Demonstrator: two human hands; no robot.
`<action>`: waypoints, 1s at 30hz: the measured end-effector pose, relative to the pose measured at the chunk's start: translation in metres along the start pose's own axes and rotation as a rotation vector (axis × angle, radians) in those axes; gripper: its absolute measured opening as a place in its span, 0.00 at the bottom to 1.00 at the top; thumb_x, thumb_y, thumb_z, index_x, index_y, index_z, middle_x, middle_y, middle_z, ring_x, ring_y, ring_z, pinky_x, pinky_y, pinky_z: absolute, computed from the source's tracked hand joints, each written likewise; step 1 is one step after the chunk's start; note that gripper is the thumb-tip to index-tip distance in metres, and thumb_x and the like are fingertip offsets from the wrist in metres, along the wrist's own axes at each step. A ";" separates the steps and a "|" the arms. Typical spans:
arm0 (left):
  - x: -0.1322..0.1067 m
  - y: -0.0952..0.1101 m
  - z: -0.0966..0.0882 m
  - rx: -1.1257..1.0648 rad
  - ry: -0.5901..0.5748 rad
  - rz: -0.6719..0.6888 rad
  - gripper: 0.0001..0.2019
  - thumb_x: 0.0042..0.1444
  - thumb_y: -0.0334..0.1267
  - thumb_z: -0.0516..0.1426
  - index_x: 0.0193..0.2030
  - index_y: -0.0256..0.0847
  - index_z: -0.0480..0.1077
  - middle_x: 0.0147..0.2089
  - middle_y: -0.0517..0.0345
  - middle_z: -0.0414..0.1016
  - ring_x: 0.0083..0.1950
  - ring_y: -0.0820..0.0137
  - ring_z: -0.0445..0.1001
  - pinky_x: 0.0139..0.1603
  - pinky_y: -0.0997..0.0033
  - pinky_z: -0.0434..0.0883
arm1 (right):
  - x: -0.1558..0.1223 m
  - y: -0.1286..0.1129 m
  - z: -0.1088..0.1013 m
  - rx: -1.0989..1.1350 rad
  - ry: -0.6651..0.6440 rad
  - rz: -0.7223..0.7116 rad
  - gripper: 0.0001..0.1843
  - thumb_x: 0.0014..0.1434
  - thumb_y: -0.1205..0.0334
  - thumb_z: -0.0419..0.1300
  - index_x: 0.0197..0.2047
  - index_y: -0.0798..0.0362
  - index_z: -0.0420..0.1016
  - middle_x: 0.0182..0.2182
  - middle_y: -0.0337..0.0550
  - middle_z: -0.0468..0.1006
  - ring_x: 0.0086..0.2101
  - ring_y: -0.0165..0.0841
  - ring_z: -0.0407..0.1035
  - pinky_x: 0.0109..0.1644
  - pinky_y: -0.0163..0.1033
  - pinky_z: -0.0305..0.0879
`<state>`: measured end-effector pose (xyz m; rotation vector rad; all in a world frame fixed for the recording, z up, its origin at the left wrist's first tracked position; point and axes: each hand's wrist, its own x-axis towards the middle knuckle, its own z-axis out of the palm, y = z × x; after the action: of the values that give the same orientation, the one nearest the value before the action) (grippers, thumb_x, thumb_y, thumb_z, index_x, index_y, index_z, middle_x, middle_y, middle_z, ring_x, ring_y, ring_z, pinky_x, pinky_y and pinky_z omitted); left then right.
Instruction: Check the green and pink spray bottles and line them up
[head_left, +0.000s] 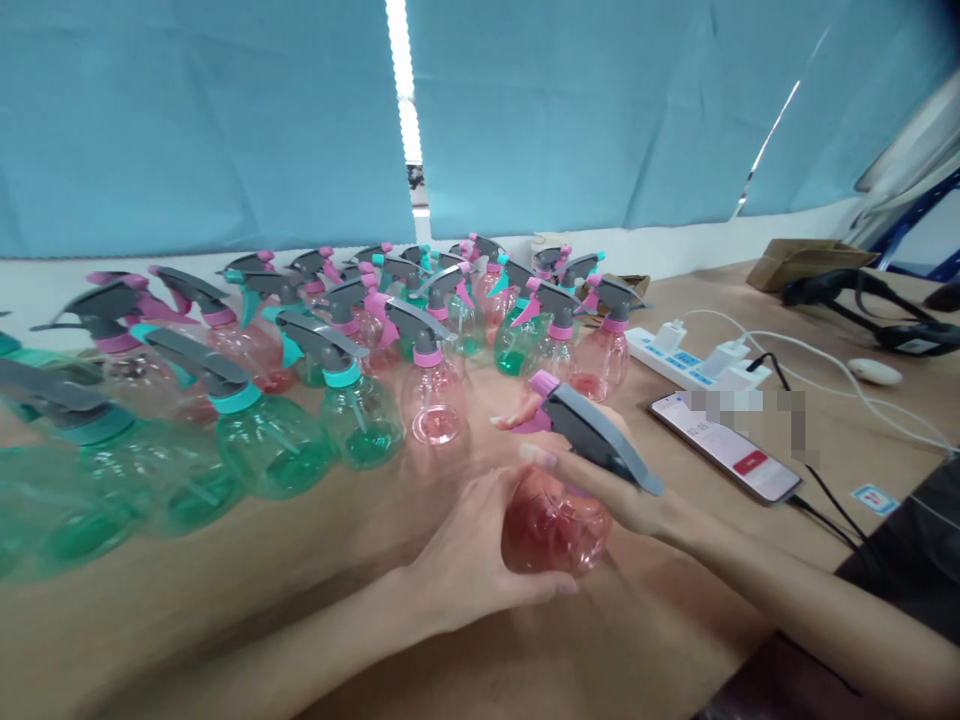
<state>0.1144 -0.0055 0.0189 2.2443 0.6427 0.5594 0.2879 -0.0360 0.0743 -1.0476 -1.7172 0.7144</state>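
Note:
In front of me a pink spray bottle [559,535] with a grey and pink trigger head [592,430] stands on the brown table, tilted slightly if at all. My left hand [472,540] curls around the left side of its round, see-through body, thumb at the near side. Coming in from the right, my right hand [626,495] is closed around the neck under the grey head, with fingertips showing near the pink trigger. Part of the neck and collar is hidden by these fingers. Just beyond my hands stands another pink spray bottle [435,405].
Several green spray bottles [274,445] and pink ones crowd the left and back. To the right lie a phone [724,445], a white power strip [667,360] with plugs and cables, a white mouse [874,372], a black headset [870,310] and a cardboard box [810,262].

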 end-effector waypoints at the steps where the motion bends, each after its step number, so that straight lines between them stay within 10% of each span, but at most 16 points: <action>1: -0.002 -0.004 -0.003 0.029 -0.016 -0.011 0.44 0.46 0.54 0.66 0.66 0.45 0.52 0.64 0.46 0.61 0.62 0.46 0.61 0.58 0.43 0.62 | 0.003 0.002 0.002 -0.004 0.025 -0.030 0.08 0.60 0.54 0.59 0.40 0.48 0.68 0.27 0.36 0.69 0.26 0.30 0.64 0.30 0.37 0.64; 12: -0.038 -0.047 -0.032 0.606 -0.082 -0.034 0.31 0.63 0.50 0.53 0.67 0.34 0.52 0.69 0.42 0.55 0.68 0.53 0.53 0.64 0.46 0.55 | 0.037 0.020 0.017 -0.041 0.085 -0.076 0.17 0.62 0.54 0.56 0.24 0.51 0.62 0.22 0.33 0.59 0.22 0.26 0.51 0.25 0.35 0.51; 30: -0.037 -0.044 -0.031 0.677 -0.083 0.005 0.27 0.62 0.46 0.54 0.63 0.30 0.59 0.66 0.40 0.60 0.67 0.52 0.57 0.63 0.44 0.58 | 0.042 0.017 0.023 -0.013 -0.042 -0.112 0.16 0.60 0.61 0.57 0.24 0.51 0.55 0.22 0.30 0.53 0.22 0.25 0.48 0.24 0.34 0.48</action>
<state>0.0554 0.0156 -0.0007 2.8756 0.8777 0.2645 0.2653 0.0091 0.0704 -0.9431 -1.8043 0.6587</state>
